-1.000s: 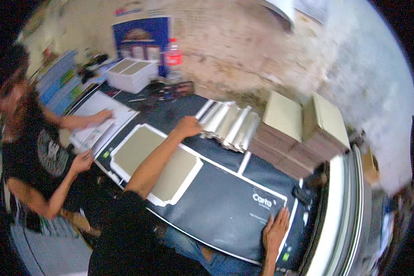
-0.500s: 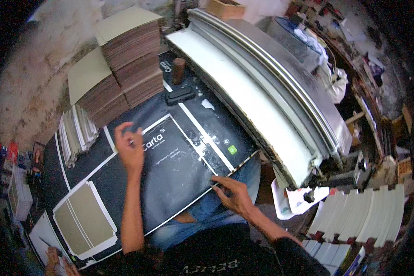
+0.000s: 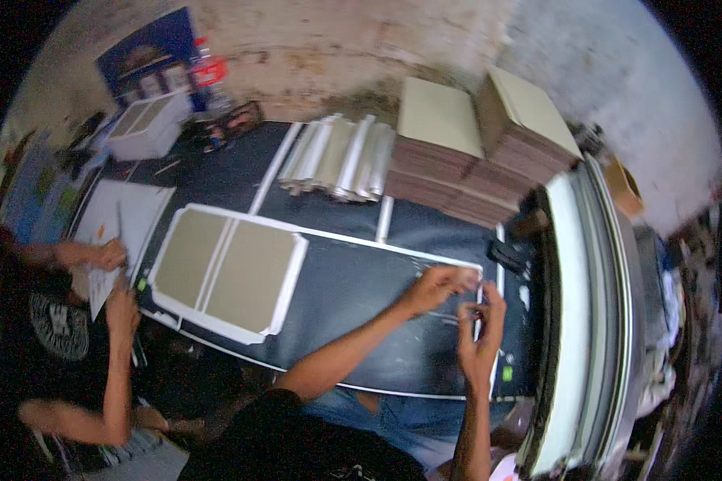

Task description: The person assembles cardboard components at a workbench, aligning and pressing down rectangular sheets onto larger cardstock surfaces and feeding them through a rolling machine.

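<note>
Both my hands meet at the right end of the black mat [image 3: 353, 280]. My left hand [image 3: 437, 284] reaches across with its fingers curled down beside a white line on the mat; what it holds is too small to tell. My right hand [image 3: 481, 329] stands just right of it, fingers pinched on a thin pale piece [image 3: 475, 311] held upright. The fingertips of the two hands almost touch. A small black object [image 3: 508, 256] lies just beyond them.
Two grey boards on a white sheet [image 3: 233, 268] lie mid-mat. Behind are a pile of white strips [image 3: 337, 156] and brown board stacks [image 3: 465, 160]. A long pale stack [image 3: 578, 321] runs along the right. At left, another person's hands [image 3: 108, 255] work on white paper [image 3: 128, 212].
The view has swung back over the mat. My hands, spread apart on the mat before, have come together at its right end.
</note>
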Motion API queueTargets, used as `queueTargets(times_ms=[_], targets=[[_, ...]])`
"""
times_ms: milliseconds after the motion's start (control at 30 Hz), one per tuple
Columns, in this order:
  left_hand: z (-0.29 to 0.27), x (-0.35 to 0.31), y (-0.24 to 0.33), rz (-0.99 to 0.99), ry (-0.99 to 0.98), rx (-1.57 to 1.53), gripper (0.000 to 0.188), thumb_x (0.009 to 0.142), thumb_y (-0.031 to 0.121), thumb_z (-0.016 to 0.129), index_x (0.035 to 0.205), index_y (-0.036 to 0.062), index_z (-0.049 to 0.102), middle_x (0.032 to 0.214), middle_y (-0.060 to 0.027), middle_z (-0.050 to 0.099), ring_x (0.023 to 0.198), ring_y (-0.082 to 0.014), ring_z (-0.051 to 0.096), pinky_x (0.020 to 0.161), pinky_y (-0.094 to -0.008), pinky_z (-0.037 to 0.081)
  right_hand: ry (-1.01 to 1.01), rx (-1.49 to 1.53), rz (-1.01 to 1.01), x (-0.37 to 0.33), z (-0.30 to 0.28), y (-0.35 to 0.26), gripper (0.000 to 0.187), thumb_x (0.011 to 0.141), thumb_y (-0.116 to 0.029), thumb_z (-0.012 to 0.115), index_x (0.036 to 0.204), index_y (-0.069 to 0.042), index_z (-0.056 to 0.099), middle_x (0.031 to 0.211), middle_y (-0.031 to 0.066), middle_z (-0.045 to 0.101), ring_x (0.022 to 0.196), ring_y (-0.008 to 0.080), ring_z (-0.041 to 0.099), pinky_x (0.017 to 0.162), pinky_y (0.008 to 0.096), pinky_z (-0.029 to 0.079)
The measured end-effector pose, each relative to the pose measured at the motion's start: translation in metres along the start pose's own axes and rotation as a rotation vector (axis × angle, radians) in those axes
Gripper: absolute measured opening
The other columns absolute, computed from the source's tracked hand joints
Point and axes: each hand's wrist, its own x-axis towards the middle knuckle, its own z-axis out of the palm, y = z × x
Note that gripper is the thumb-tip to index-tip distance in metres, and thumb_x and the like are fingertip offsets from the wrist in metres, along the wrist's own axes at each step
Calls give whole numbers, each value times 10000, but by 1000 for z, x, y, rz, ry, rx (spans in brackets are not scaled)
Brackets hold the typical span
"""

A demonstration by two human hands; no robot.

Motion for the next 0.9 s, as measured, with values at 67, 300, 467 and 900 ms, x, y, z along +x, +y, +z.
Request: queueTargets(times_ms=[67,300,467,900], targets=[[8,-4,15,5,38,62,305,995,229,665,1204,12,712,1097,-93,752,1004,-144,673,891,-321,543,45,86,36,38,12,22,483,1031,-215,587,1461,-27,472,1470,147,501,1306,258,496,1090,385,401],[-48,1,17,277,412,340,227,881,117,767,1067,-12,763,984,-139,773,843,-190,727,724,-312,564,-100,466,189,114,69,42,520,1066,-368,502,1442,-8,510,1470,142,522,1354,247,483,1143,368,349],[-48,4,17,250,558,494,122,793,105,804,891,37,778,856,-113,747,738,-232,719,678,-335,560,-67,472,91,119,81,88,494,1076,-374,476,1370,10,575,1376,129,588,1206,231,577,1058,359,432],[-45,-1,19,246,205,543,161,802,58,760,934,10,682,892,-137,689,820,-283,691,729,-385,549,-37,415,81,106,89,85,479,1092,-389,441,1235,25,636,1145,109,655,963,190,623,850,312,516]])
